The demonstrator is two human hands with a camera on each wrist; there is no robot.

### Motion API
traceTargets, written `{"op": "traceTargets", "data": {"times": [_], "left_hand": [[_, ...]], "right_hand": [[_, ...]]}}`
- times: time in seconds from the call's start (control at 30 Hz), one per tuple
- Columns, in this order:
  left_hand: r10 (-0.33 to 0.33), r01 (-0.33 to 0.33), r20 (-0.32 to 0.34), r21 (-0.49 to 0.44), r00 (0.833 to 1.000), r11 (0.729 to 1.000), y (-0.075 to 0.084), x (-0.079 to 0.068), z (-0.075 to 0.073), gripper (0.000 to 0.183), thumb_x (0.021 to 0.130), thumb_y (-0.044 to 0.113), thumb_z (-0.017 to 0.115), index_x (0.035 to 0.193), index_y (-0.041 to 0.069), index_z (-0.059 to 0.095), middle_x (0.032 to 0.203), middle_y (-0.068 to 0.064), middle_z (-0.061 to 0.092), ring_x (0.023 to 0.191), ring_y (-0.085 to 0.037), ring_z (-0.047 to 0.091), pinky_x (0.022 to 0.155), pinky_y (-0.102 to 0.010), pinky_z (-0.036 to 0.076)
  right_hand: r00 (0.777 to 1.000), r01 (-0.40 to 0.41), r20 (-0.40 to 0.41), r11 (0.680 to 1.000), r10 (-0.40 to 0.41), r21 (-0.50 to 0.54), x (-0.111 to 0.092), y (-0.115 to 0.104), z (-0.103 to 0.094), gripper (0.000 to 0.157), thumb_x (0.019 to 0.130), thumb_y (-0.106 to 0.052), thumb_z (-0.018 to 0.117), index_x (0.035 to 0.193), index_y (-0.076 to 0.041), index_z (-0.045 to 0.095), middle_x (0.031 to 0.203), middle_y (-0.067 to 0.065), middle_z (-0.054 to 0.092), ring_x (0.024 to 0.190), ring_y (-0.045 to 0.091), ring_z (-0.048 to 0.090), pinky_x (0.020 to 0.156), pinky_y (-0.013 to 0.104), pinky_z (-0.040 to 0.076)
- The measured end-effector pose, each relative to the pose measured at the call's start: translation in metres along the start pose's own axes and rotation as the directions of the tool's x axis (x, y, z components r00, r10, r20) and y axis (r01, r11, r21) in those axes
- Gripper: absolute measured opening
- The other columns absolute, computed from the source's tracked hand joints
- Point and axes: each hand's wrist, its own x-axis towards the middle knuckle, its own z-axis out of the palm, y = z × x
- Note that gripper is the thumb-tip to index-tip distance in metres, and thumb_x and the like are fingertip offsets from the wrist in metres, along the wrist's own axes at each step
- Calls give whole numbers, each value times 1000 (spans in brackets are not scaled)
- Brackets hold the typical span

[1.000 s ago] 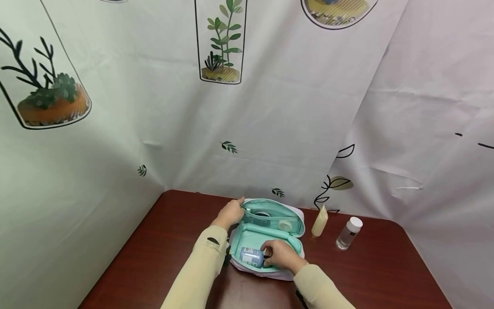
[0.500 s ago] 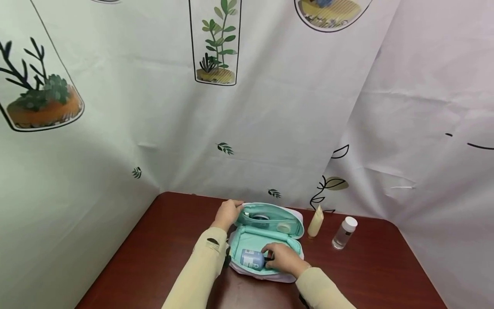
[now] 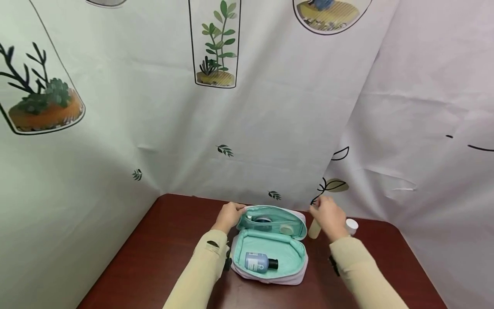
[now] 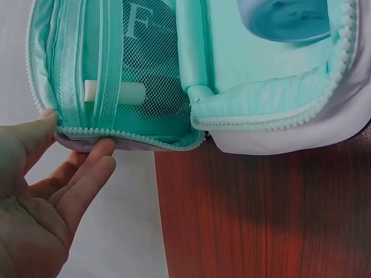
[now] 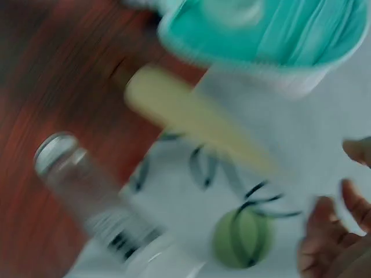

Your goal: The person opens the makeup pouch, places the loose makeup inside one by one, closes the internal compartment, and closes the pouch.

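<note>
My left hand pinches the corner of the lid of a toiletry bag, thumb on the zipped edge and fingers behind it. The bag lies unzipped with its mint lining showing. Inside its base a blue bottle with a black cap rests on its side. My right hand is over the far right, right by the top of a pale yellow tube. In the right wrist view its fingers are spread apart just beyond the tube's thin end, holding nothing. That view is blurred.
A clear bottle with a white cap stands right of the tube, partly hidden by the right hand in the head view. The lid's mesh pocket holds a dark round item and a small white piece. A printed cloth hangs behind the table.
My right hand has let go of the blue bottle's cap, leaving the bottle in the bag, and moved up and right to the tube. The left hand stays on the lid.
</note>
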Motion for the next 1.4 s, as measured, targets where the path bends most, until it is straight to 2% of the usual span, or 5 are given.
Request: {"op": "traceTargets", "data": {"times": [0.23,0.4,0.6,0.97,1.4], "left_hand": [[-3,3,-23,8,1000,1000,0,-1,6,29,91,24,59,113,7,68,112,-12,64,104,-29,59,82,-43,48],[-2,2,-21,-8,1000,1000,2,-2,7,29,92,25,59,113,8,68,112,-11,64,104,-29,59,83,-43,48],[-11,11,-18,-24,1000,1000,5,-4,5,30,92,25,59,114,7,67,112,-12,64,104,-29,59,83,-44,48],[-26,25,-20,-29,999,999,2,-6,2,29,92,23,59,113,6,67,112,-12,64,103,-29,59,82,-44,48],[8,-8,-2,20,1000,1000,3,-3,-1,27,91,24,60,111,9,69,111,-12,65,99,-27,61,79,-42,50]], "right_hand": [[966,-65,255,997,51,46,0,31,12,59,89,-29,62,134,3,42,123,34,47,106,50,49,80,57,43],[984,-42,173,999,36,32,-9,35,21,40,88,-13,60,126,-3,52,108,30,58,80,44,60,59,50,47],[984,-43,174,999,41,6,-5,31,-5,52,81,-3,57,132,2,44,88,28,61,58,31,55,46,40,41],[914,118,360,971,-187,206,5,-8,-55,22,65,-2,75,82,-3,61,75,7,58,64,19,51,57,33,43],[892,229,301,911,-337,342,-24,-48,49,23,69,7,68,66,-11,54,70,-4,58,67,15,57,55,30,44]]}}
